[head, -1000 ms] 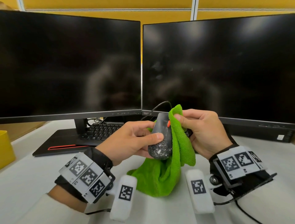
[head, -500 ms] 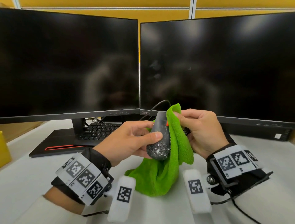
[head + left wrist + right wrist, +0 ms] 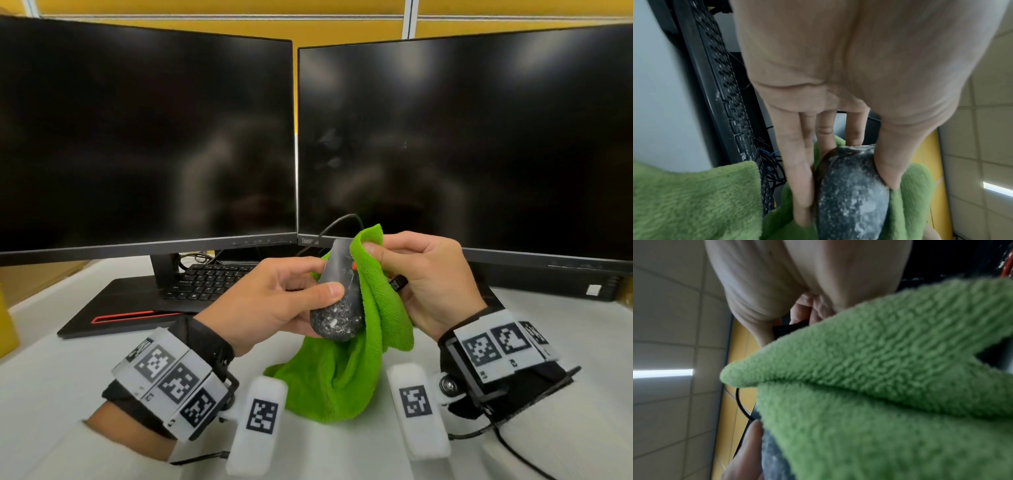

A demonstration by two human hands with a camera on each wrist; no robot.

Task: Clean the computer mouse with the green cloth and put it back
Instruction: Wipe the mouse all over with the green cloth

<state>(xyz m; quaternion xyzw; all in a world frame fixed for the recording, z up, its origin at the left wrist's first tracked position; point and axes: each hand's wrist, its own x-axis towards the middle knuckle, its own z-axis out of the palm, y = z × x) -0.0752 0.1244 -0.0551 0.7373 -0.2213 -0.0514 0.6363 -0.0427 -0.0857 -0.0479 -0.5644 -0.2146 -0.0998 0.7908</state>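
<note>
A black wired computer mouse (image 3: pixel 337 294), speckled with white dust on its rear end, is held up above the desk. My left hand (image 3: pixel 284 298) grips it, thumb over its top and fingers along its far side; the left wrist view shows the dusty mouse (image 3: pixel 853 194) between thumb and fingers. My right hand (image 3: pixel 421 274) pinches the green cloth (image 3: pixel 342 370) against the mouse's right side near its front. The cloth hangs down and its lower end lies on the desk. In the right wrist view the cloth (image 3: pixel 879 386) fills most of the picture.
Two dark monitors (image 3: pixel 462 144) stand side by side at the back. A black keyboard (image 3: pixel 209 281) sits under the left monitor on a black stand with a red stripe (image 3: pixel 130 318). A yellow object (image 3: pixel 5 329) is at the left edge. The white desk (image 3: pixel 68 394) lies below.
Both hands hold the mouse and cloth as before. The right hand's fingers with the cloth have shifted slightly up toward the mouse's front end.
</note>
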